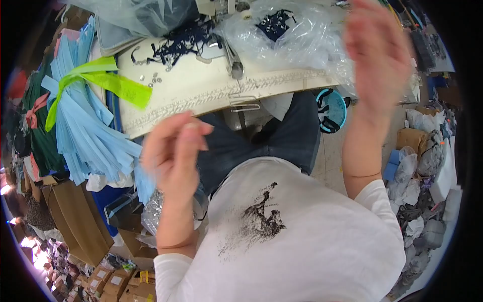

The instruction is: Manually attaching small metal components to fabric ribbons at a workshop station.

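One bare left hand (173, 153) curls its fingers loosely, any pinch untellable, the bare right hand (377, 60) is too blurred to judge, and the crumpled clear plastic bag (307, 45) left of the right fingers wants light handling, lest its tangled navy straps (274, 25) scatter.

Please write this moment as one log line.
left hand: blurred, near table; right hand: blurred, near clear plastic; on table: dark straps

The right hand (378, 60) is blurred, fingertips cut off by the view's upper edge. The left hand (175, 151), by the worktop's (183, 86) near left corner, blurs too. Metal bits (154, 80) near the worktop's left edge are too small to identify.
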{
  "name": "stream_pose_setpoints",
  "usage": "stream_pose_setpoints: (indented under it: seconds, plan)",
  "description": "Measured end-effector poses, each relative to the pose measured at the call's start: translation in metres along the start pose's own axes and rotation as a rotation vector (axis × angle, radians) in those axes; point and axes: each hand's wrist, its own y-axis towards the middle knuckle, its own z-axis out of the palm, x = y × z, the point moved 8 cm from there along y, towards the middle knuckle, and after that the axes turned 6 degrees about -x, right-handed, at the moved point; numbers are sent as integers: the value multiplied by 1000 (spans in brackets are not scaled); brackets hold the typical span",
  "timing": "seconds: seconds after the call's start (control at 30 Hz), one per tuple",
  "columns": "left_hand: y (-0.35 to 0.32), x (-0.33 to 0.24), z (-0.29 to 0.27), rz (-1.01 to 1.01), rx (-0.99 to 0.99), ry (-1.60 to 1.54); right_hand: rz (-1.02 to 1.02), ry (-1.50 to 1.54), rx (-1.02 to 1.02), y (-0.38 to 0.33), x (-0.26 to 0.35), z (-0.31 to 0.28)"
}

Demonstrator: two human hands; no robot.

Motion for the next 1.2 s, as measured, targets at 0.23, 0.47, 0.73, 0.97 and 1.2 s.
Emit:
stream_pose_setpoints:
  seconds: [0.23, 0.47, 0.73, 0.97, 1.2]
  plan:
    - [27, -165, 9, 659, 363, 287, -113, 326, 157, -8, 76, -22]
    - [51, -159, 3, 584, 377, 378, 134, 455, 215, 5, 60, 17]
    - [15, -233, -26, 1093, 265, 426, -170, 637, 446, 0, 110, -90]
    - [42, -218, 15, 1233, 82, 488, -129, 703, 722, 15, 116, 19]
    - [92, -102, 16, 560, 155, 802, 291, 358, 1031, -41, 89, 115]
